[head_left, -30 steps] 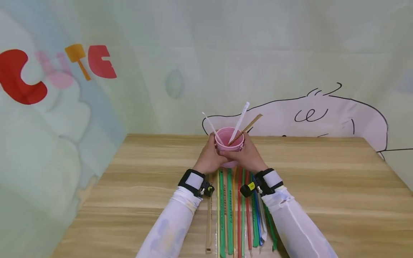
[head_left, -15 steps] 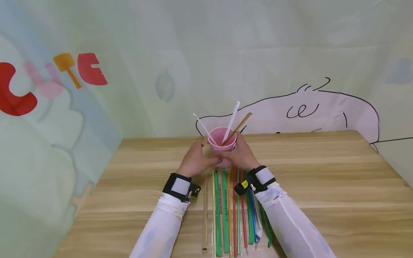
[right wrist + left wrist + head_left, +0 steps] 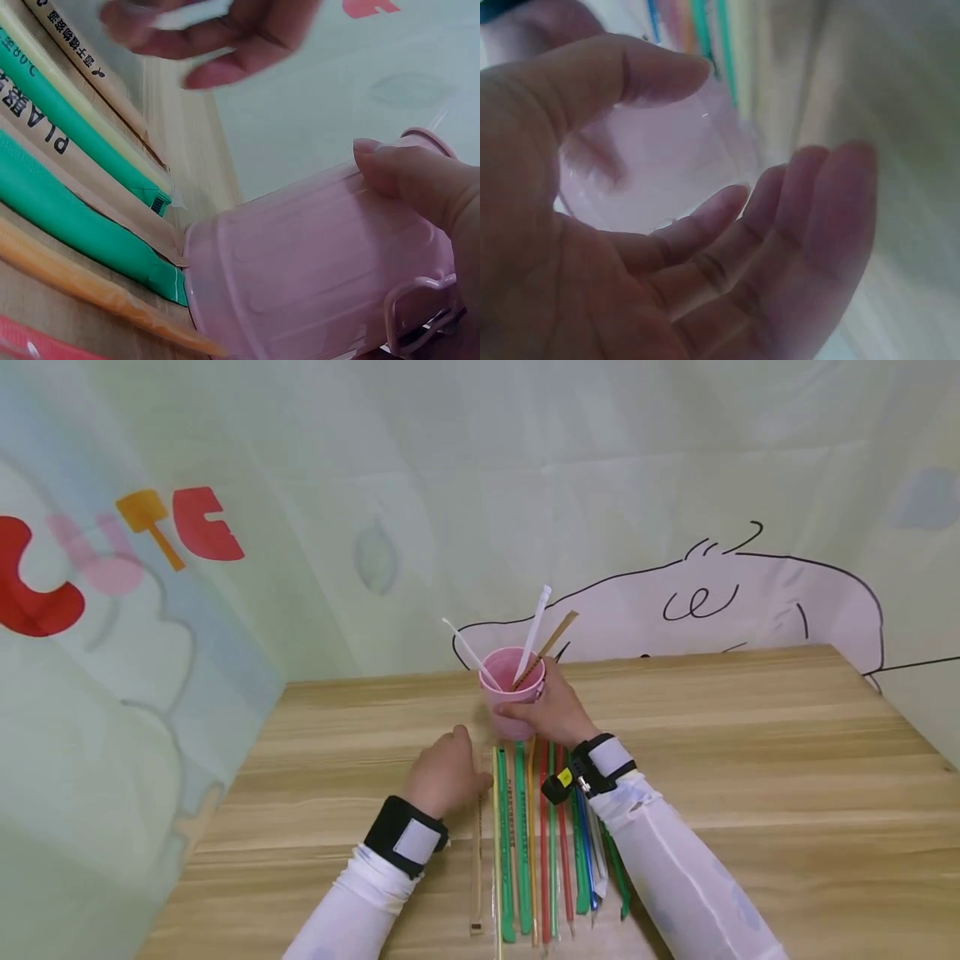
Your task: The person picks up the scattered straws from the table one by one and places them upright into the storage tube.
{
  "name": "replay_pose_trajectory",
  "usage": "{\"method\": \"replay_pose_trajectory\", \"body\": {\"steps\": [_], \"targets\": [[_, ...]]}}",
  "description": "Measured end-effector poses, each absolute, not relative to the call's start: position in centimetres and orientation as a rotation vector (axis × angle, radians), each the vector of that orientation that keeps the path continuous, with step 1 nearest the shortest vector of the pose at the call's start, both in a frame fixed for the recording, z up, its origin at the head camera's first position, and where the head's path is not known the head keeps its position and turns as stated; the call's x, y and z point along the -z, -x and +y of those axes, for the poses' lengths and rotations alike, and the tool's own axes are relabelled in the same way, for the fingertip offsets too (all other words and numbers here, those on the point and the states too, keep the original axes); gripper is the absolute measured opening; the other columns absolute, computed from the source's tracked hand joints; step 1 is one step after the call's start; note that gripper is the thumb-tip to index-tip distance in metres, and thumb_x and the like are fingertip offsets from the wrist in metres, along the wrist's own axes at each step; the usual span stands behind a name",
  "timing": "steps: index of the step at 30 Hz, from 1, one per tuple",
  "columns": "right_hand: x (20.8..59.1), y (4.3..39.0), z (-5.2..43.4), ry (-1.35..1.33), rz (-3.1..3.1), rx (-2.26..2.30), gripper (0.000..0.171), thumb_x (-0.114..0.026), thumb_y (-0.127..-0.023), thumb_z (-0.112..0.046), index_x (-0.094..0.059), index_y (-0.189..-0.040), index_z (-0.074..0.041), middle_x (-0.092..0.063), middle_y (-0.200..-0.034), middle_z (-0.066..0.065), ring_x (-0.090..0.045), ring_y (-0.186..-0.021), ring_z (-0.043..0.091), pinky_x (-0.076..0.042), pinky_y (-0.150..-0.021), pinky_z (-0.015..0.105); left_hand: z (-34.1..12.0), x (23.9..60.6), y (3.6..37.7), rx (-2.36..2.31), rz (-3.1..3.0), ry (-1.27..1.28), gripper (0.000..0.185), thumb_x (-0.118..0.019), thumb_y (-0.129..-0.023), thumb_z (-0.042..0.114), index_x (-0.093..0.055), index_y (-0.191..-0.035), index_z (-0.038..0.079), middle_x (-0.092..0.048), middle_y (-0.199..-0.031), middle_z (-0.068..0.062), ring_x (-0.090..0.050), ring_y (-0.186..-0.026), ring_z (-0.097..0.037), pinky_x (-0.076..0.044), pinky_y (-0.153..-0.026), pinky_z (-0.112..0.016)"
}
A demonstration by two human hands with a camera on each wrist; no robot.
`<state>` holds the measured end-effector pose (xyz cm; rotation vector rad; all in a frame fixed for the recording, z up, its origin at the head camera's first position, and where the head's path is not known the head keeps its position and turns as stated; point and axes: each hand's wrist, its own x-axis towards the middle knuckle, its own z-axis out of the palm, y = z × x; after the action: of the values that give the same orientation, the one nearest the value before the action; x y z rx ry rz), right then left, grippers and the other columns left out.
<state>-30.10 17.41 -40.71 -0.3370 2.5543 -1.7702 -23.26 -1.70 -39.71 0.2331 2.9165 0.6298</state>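
On the worktop [image 3: 750, 760], from the left edge across to the right:

Left wall: a pale cloth backdrop [image 3: 225, 610] with red, pink and orange letters hangs beside the wood.

Left hand [image 3: 444, 774]: it sits low over the wood, just left of the row of straws, well short of the cup. Its grip is apart; the left wrist view shows a relaxed palm [image 3: 667, 285] with loosely bent fingers and nothing held, the pink cup blurred just beyond the fingertips.

Left wrist: a black band with a white patch [image 3: 403, 837] over a white sleeve.

Row of straws [image 3: 540, 843]: wrapped straws lie side by side, running from the cup toward the person. Tan and yellow ones are on the left, then green, orange and red, with green and blue on the right, partly under the right forearm.

Cup [image 3: 512, 692]: pink and ribbed, at the far end of the row. The right wrist view shows it tilted, its base [image 3: 225, 277] next to the green and orange wrappers.

In the cup: two white straws [image 3: 536, 628] and one brown straw [image 3: 555, 639] lean out over the rim.

Right hand [image 3: 553, 710]: its grip is clamped on the cup, fingers wrapped around the side, the thumb [image 3: 420, 176] near the rim.

Right wall: a cartoon outline drawn in black [image 3: 705, 602] behind the far edge.
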Motion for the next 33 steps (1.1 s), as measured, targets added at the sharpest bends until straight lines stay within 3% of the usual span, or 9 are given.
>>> {"method": "replay_pose_trajectory", "body": {"steps": [6,20,25,33], "targets": [[40.5,30.1,17.5,0.314,2.566,1.758,0.09,-0.088,-0.082,-0.024,-0.033,-0.152,-0.009,-0.053,-0.147,0.015,-0.051,-0.138,0.034,-0.043,-0.117,0.054,-1.7,40.7,21.8,-0.595,2.938,-0.292,0.064,-0.079,-0.08,0.016,-0.05,-0.128,-0.016,-0.068,-0.101,-0.027,-0.063,-0.075,-0.029,-0.059,-0.069,-0.046],[40.7,30.1,17.7,0.311,2.549,1.767,0.09,-0.088,-0.083,-0.023,-0.032,-0.152,-0.009,-0.052,-0.147,0.015,-0.051,-0.137,0.034,-0.043,-0.117,0.054,-2.2,41.6,21.1,-0.771,2.914,-0.206,0.059,-0.071,-0.075,0.001,-0.047,-0.128,-0.012,-0.063,-0.086,-0.022,-0.059,-0.063,-0.029,-0.047,-0.048,-0.035],[40.6,30.0,17.5,0.319,2.548,1.763,0.089,-0.087,-0.083,-0.022,-0.033,-0.152,-0.008,-0.052,-0.147,0.016,-0.052,-0.137,0.034,-0.043,-0.117,0.055,-3.1,40.5,21.0,-0.866,2.931,-0.153,0.051,-0.072,-0.078,0.004,-0.048,-0.122,-0.007,-0.06,-0.078,-0.015,-0.057,-0.061,-0.026,-0.045,-0.048,-0.032],[40.7,30.1,17.3,0.339,2.533,1.772,0.089,-0.087,-0.084,-0.021,-0.032,-0.152,-0.009,-0.052,-0.147,0.015,-0.052,-0.137,0.034,-0.043,-0.117,0.055,-5.3,36.8,21.6,-1.024,3.051,-0.101,0.057,-0.071,-0.086,0.01,-0.047,-0.135,-0.006,-0.066,-0.078,-0.008,-0.057,-0.06,-0.018,-0.043,-0.056,-0.028]]}}
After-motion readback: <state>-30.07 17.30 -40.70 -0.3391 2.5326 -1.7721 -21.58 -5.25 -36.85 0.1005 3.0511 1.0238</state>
